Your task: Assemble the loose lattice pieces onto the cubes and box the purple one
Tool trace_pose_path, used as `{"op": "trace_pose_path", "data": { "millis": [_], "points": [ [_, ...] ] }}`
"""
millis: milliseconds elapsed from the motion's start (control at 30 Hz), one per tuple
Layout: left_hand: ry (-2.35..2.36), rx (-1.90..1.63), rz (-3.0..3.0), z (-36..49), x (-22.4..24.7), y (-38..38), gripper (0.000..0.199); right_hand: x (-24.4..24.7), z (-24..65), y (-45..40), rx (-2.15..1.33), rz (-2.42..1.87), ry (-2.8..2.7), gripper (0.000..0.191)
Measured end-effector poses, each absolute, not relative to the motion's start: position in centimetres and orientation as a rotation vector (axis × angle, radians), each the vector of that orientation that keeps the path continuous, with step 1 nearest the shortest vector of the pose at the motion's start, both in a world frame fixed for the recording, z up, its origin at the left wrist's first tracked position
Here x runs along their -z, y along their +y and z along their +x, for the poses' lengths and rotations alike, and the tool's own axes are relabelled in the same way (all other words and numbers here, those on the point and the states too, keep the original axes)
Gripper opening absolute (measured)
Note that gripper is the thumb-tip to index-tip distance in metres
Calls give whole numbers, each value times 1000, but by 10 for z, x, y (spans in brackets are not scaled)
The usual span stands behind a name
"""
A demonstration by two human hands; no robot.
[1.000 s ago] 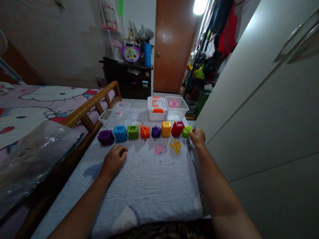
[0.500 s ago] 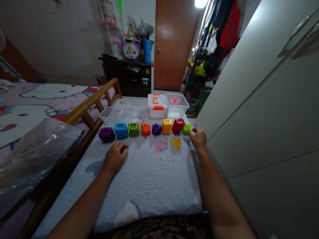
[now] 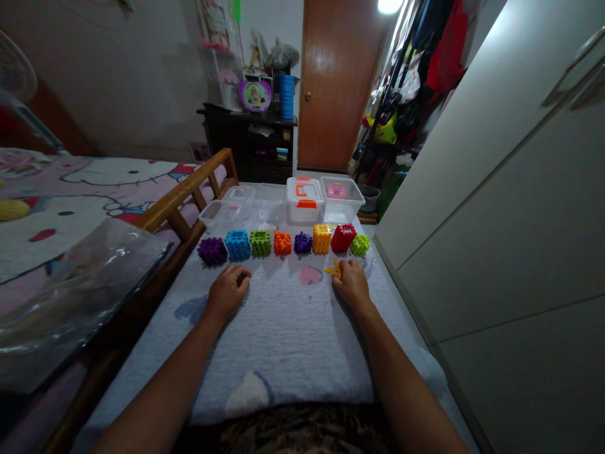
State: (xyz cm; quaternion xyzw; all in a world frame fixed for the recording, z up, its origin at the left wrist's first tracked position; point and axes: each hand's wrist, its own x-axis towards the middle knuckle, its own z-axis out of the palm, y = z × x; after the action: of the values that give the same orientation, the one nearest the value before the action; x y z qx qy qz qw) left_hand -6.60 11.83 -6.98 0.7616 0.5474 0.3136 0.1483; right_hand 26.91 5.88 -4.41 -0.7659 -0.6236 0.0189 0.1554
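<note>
On the cloth, my right hand [image 3: 352,284] is closed over a small group of yellow toy pieces [image 3: 334,270]; part of them sticks out left of the fingers. My left hand [image 3: 228,289] rests to the left, loosely curled with a gap between thumb and fingers, nothing visible in it. Beyond both hands stands a row of ridged block stacks: dark purple [image 3: 212,251], blue [image 3: 237,244], green [image 3: 260,243], orange [image 3: 282,243], small violet [image 3: 303,243], yellow-orange [image 3: 322,239], red [image 3: 343,238] and lime green [image 3: 360,245].
Behind the row are a lidded clear box [image 3: 305,203] with orange latches, an open clear bin [image 3: 343,200] and clear plastic lids [image 3: 220,215]. A wooden bed rail [image 3: 184,195] and plastic bag [image 3: 94,290] lie left; a pale cabinet [image 3: 501,208] stands right.
My right hand has moved left and nearer, from the lime green stack onto the yellow pieces. My left hand stays put on the cloth. The view has shifted slightly.
</note>
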Motion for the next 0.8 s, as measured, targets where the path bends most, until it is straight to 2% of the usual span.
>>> {"op": "trace_pose_path", "data": {
  "millis": [267,567,700,800],
  "points": [
    [1572,-927,2202,-64,70,118,15,48,238,44,-397,-1713,-1963,32],
    [1579,-917,2200,-63,69,117,14,54,232,43,-591,-1490,-1801,10],
    [1570,-928,2205,-63,69,117,14,53,237,42,-561,-1451,-1563,14],
    [1568,-928,2202,-63,70,117,14,50,243,40,-543,-1501,-1399,24]
  ]
}}
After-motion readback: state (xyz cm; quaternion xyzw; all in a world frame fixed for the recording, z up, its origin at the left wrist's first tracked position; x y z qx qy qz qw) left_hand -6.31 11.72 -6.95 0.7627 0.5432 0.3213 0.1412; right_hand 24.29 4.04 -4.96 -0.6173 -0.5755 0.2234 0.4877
